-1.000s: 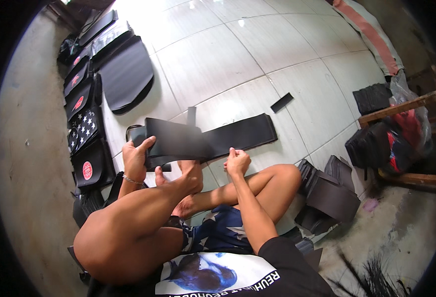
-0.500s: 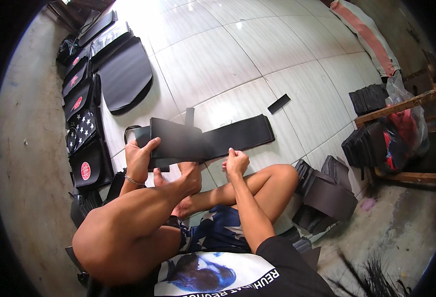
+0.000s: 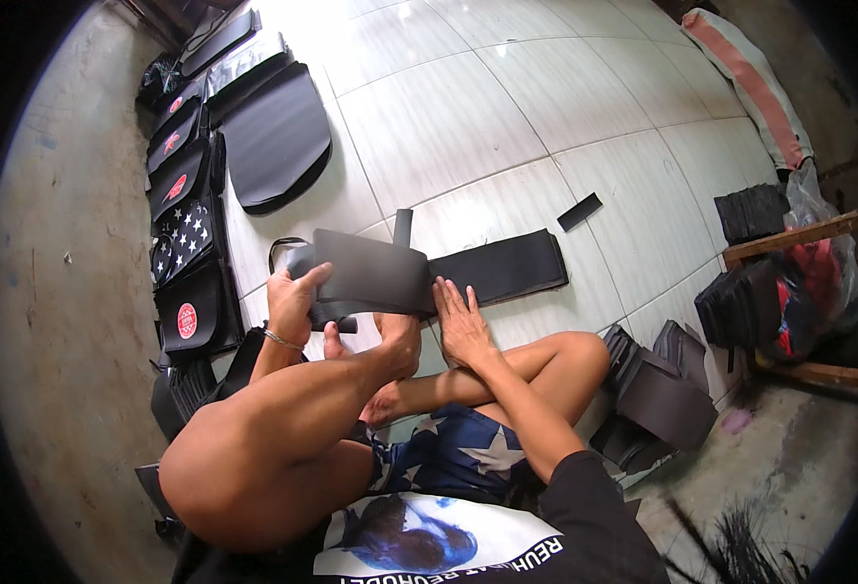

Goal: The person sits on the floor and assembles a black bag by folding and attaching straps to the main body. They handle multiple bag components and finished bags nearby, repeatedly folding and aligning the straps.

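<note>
My left hand (image 3: 291,300) grips the left end of a dark, flexible rectangular panel (image 3: 370,273), thumb on top. That panel is lifted and slightly bowed, with light glinting on its face. Its right end meets a stack of long black strips (image 3: 507,268) lying on the tiles. My right hand (image 3: 463,323) lies open there, its straight fingertips resting at the stack's left end beside the panel. Behind the panel a narrow black strip (image 3: 403,227) sticks out. A dark looped piece (image 3: 281,255) shows beside my left hand, partly hidden.
Black flap-shaped pieces (image 3: 278,141) and several black pouches with red emblems (image 3: 187,319) line the left wall. A short black strip (image 3: 580,212) lies on the tiles. At right are bundles of dark pieces (image 3: 667,389) and a wooden rack (image 3: 808,234) holding a plastic bag.
My right hand has gone from loosely curled to flat, its fingers stretched onto the strips beside the panel. My left hand keeps its hold on the panel. The whole view has shifted slightly.
</note>
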